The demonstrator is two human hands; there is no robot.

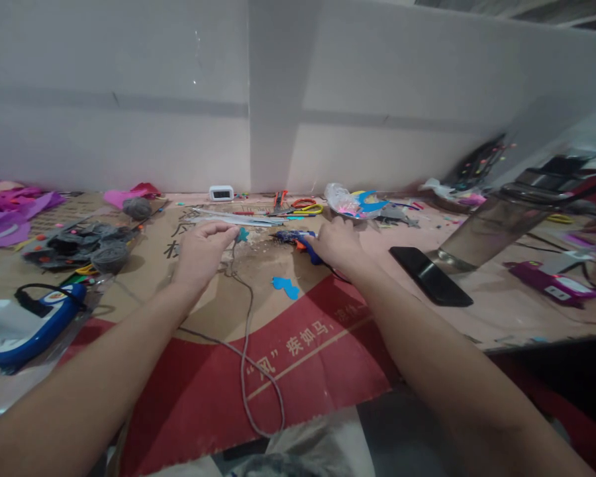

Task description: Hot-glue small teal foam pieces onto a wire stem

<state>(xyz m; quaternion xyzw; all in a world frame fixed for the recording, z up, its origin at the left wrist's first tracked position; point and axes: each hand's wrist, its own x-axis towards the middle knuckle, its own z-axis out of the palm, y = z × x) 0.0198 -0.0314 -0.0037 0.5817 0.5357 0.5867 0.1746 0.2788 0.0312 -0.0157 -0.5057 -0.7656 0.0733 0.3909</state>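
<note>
Between the thumb and fingers of my left hand (203,252) is a small teal cutout (243,234). A grey cord (249,311) hangs from around it and loops down over the cardboard. My right hand (338,244) is closed at the handle of a blue hot glue gun (298,236), its fingertips partly hidden behind the hand. The gun lies on its side, nozzle to the left. A bright blue cutout (285,287) rests on the cardboard (213,301) between my forearms.
Scissors (305,207), glue sticks (238,218) and a small white clock (221,193) lie at the back. A plastic dish (345,202) holds coloured bits. Rightward are a black phone (430,275) and a tall bottle (496,225); leftward, grey yarn (109,255) and a blue-white device (34,328).
</note>
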